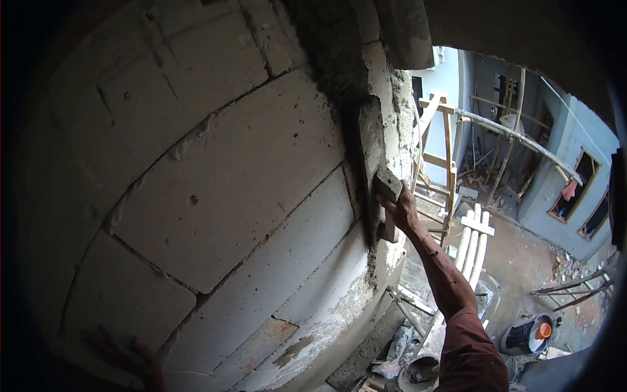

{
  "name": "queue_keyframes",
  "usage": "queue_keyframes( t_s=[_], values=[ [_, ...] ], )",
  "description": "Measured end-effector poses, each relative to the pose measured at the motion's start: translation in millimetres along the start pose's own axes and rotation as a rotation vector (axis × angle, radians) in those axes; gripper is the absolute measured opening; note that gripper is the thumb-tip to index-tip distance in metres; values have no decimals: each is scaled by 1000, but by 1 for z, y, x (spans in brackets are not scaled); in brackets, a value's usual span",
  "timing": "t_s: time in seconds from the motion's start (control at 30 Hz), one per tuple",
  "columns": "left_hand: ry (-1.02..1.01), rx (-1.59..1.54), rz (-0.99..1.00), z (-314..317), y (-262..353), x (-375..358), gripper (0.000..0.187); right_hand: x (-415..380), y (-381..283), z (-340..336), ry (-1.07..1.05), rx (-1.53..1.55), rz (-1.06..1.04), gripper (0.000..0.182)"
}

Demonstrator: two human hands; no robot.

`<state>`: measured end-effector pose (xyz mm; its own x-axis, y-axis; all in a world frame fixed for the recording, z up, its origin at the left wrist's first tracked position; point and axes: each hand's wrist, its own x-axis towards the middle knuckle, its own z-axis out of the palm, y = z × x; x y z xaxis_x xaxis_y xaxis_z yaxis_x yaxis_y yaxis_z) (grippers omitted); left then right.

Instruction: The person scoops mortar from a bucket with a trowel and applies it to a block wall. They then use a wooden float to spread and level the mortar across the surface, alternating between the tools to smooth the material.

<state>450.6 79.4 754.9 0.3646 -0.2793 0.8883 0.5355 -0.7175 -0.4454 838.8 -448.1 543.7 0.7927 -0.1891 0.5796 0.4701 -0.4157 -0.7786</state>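
Observation:
My right hand (400, 208) is wrapped around a plastering float (390, 185), whose flat face lies along the wall's vertical corner. Fresh dark mortar (339, 72) coats the strip beside and above it. Low on the left, my left hand (124, 358) is in deep shadow, its fingers spread over the pale block wall (228, 176). It holds nothing that I can see. The large blocks have dark joints between them, with a few holes and smears on their faces.
Beyond the corner, a wooden scaffold (447, 150) and a long pole (516, 134) stand over the yard. Light poles (475, 248) lie joined below. Down on the ground are a black bucket (516, 338) with an orange scoop (543, 330), another bucket (418, 375), and rubble.

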Motion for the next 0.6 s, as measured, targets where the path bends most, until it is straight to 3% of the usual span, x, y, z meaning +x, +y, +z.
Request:
queue_keyframes(
  t_s=[0.03,0.07,0.17,0.33,0.47,0.53,0.57,0.6],
  values=[
    [-8,12,-11,0,0,0,66,10,-14,-4,14,60,-76,69],
    [-25,-7,-37,0,-1,-1,66,19,-34,-10,-7,20,44,69],
    [-16,30,-31,4,-5,-4,68,41,-71,-19,28,44,-113,64],
    [32,11,27,13,-12,-8,64,73,-98,-28,108,-115,-185,59],
    [-204,-109,-67,46,-68,-101,63,96,-119,-31,86,-20,-273,53],
    [-417,-3,-332,58,-95,-171,57,112,-123,-36,124,-131,-366,57],
    [-453,9,-333,55,-101,-187,57,107,-158,-35,47,90,-177,58],
    [-446,-15,-291,52,-100,-190,57,122,-154,-38,49,72,-303,59]
  ],
)
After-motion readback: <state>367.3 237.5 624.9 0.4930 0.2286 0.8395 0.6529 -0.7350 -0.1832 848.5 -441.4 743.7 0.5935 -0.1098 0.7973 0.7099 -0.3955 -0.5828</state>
